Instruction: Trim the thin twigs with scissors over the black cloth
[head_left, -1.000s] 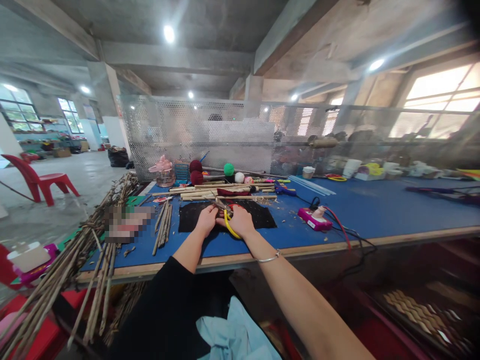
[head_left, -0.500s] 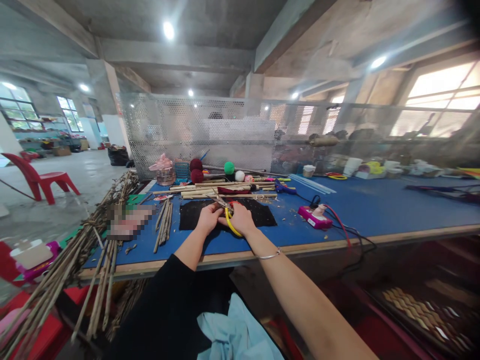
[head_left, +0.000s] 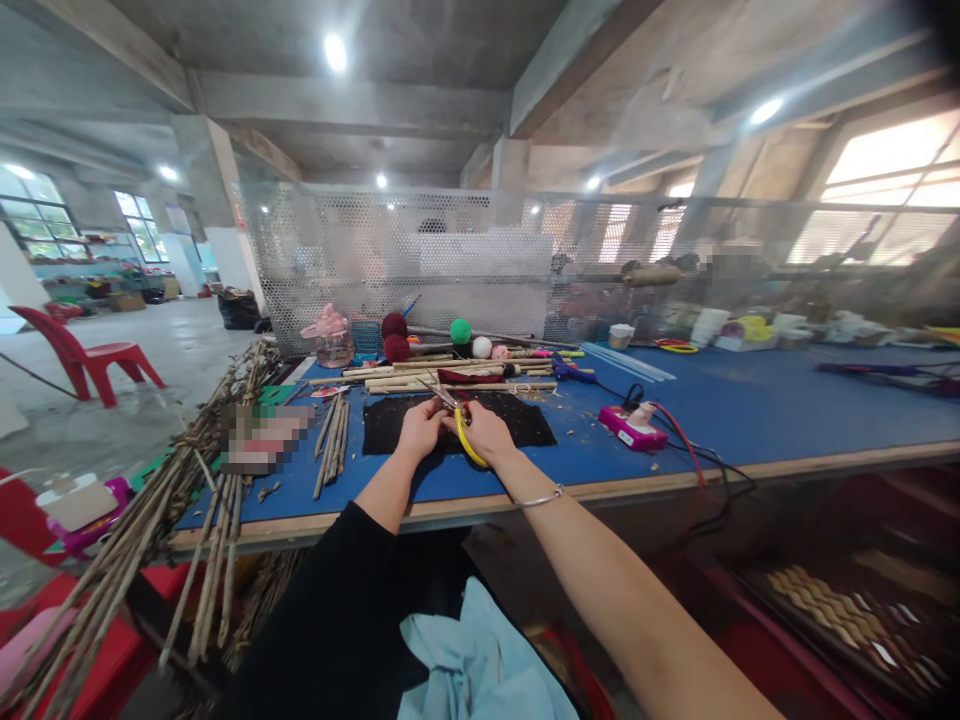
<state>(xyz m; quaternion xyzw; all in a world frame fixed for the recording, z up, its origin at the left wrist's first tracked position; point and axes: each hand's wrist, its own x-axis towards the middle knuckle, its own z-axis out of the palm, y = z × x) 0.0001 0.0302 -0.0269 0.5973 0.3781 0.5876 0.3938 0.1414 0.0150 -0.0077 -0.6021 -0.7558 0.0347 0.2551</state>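
Note:
My right hand [head_left: 486,434] is closed on a pair of scissors [head_left: 462,436] with a yellow handle, the metal blades pointing up and away to the left. Close beside it, my left hand [head_left: 421,430] is closed, thumb and fingers pinched together near the blades. Whatever sits between those fingertips is too small or hidden to make out. Both hands are over a black cloth [head_left: 525,420] spread on the blue tabletop [head_left: 720,405]. Bits of debris dot the cloth. Just beyond it lie pale wooden sticks [head_left: 405,380] and a dark red piece of cloth [head_left: 471,377].
Short twigs [head_left: 332,447] lie left of the cloth, and a bundle of long branches [head_left: 161,510] overhangs the table's left end. Yarn balls [head_left: 460,331] sit behind the sticks. On the right are a blue glue gun [head_left: 573,370] and a pink power strip [head_left: 631,430] with trailing cables.
The scissors have turned slightly in my right hand, and less of the handle's red part shows. Both hands stay close together over the black cloth. The view has shifted a little.

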